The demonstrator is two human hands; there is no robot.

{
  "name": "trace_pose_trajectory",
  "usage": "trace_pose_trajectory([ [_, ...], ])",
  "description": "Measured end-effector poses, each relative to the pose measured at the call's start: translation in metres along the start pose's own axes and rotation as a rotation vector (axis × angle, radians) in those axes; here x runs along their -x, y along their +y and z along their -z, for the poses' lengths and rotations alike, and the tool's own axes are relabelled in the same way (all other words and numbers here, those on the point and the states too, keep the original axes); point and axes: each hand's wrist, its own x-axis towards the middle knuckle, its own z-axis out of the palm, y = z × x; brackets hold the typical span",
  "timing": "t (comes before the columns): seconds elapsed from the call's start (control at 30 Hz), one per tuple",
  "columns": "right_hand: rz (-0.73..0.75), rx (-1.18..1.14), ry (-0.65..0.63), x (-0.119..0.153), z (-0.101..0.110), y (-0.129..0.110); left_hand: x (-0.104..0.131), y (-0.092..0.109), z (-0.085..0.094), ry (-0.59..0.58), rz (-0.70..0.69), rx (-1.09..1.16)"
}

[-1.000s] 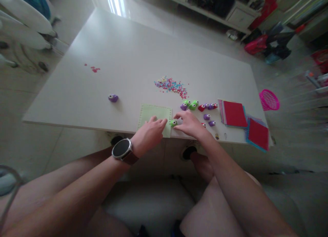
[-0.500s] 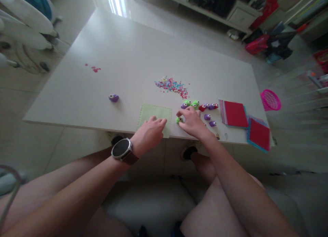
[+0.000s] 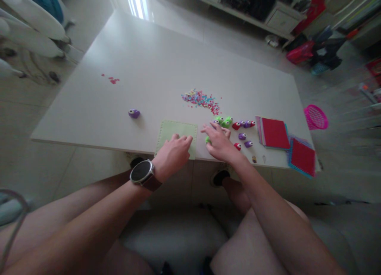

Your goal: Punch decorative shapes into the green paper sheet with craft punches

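A light green square sheet [image 3: 175,129] with a dotted border lies at the table's near edge. My left hand [image 3: 175,150] rests on its right part, fingers spread and slightly bent, holding nothing. To the right of the sheet, my right hand [image 3: 218,140] hovers over the table with fingers apart. A small green figure [image 3: 207,140] sits at its thumb side, partly covered by the hand. Just beyond the fingers stand green figures [image 3: 228,122] with round white eyes, beside purple and red ones [image 3: 236,125]. A lone purple figure [image 3: 134,113] stands left of the sheet.
Colourful small bits [image 3: 202,100] are scattered mid-table, and a few pink bits [image 3: 113,80] lie at the left. Two stacks of coloured squares, one near the figures [image 3: 274,133] and one at the corner [image 3: 302,156], lie at the right. A pink basket [image 3: 316,117] stands beyond.
My right hand has opened its fingers from around the small green figure and shifted slightly. The left hand has stayed on the sheet, which has slid slightly left.
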Motion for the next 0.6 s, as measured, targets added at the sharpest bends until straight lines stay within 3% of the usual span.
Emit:
trace_pose_trajectory([
  [0.1,-0.016,0.005,0.087,0.000,-0.001,0.000,-0.001,-0.001,-0.002,0.006,0.004,0.000],
  [0.27,-0.032,-0.006,0.099,0.000,-0.002,0.002,0.000,0.000,-0.002,0.008,0.004,-0.012],
  [0.47,-0.109,0.003,0.159,0.000,0.017,0.014,0.000,0.001,0.001,-0.005,0.001,0.001],
  [0.6,-0.132,-0.007,0.121,0.002,0.026,0.026,0.000,0.002,0.002,-0.016,0.000,0.005],
])
